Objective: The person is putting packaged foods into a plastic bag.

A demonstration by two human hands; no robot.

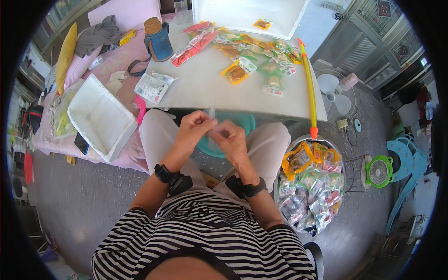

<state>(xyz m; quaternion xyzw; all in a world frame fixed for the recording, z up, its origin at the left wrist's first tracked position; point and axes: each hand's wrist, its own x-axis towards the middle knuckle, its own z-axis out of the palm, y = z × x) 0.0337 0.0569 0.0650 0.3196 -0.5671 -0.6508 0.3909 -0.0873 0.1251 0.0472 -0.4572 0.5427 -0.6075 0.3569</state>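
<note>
My left hand (194, 126) pinches a thin, clear plastic piece (211, 111) between thumb and finger, above my lap. Against it, my right hand (229, 137) has its fingertips drawn together on the same plastic; motion blurs it, and the plastic's full shape cannot be made out. Below both hands, between my knees, sits a teal plastic basin (249, 123), partly hidden by them. On the white table (196, 89) ahead lie several sealed food packets, among them an orange-edged packet (239, 70) and a red packet (187, 55). A silvery white pouch (154, 87) rests at the table's left corner.
A large metal basin (278, 196) full of packets stands at my right. The yellow hand pump (309, 87) lies along the table's right edge. White foam boxes stand at left (105, 119) and at the back (245, 14). A blue-sleeved bottle (161, 43) is upright.
</note>
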